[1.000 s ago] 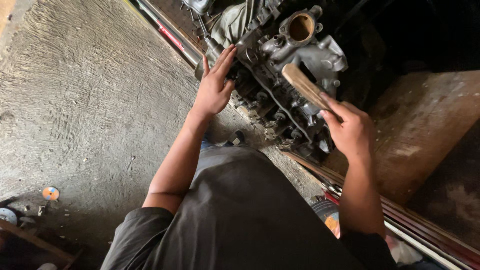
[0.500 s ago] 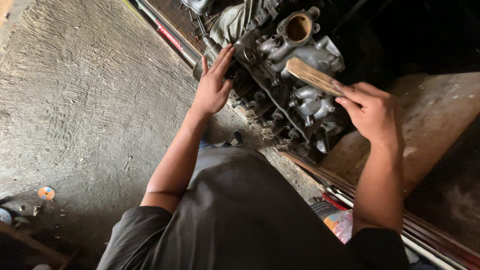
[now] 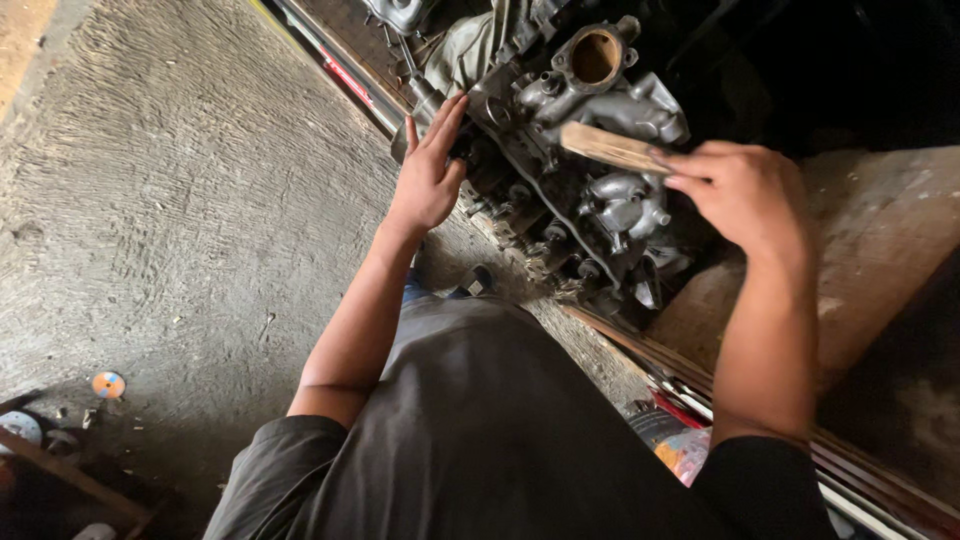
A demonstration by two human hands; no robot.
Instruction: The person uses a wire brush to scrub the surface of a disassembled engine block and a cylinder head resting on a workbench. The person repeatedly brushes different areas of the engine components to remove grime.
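Currently right hand is clamping the wooden handle, long axis pointing 10 o'clock over the engine block; left hand is resting flat, fingers spread, at the block's 9 o'clock.

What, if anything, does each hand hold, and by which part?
The right hand grips a wooden handle by its near end. The left hand holds nothing; it rests flat against the engine block.

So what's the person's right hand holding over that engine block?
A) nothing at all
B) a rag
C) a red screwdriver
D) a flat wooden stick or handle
D: the right hand grips a flat, pale wooden piece that juts over the grey engine block, while the left hand rests open against the block's side.
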